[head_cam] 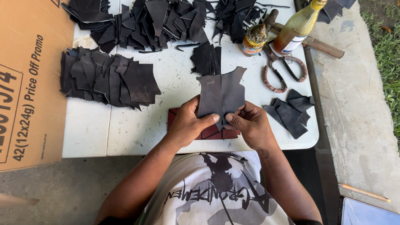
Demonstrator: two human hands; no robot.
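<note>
While both hands pinch its near edge, the dark leather piece (pixel 221 93) stands up above the white table (pixel 137 129), over a reddish-brown piece (pixel 173 115). The left hand (pixel 189 123) and right hand (pixel 249 123) each close thumb and fingers on it. Keeping the two halves aligned would seem wise. Cut stacks (pixel 108 79) lie left; scissors (pixel 283 71) far right.

A scuffed white plastic table (pixel 133 133) is set on a grey concrete floor (pixel 358 108) in bright daylight. Green grass (pixel 385 46) is seen beyond (upper right), a brown cardboard sheet (pixel 29 83) at left.
</note>
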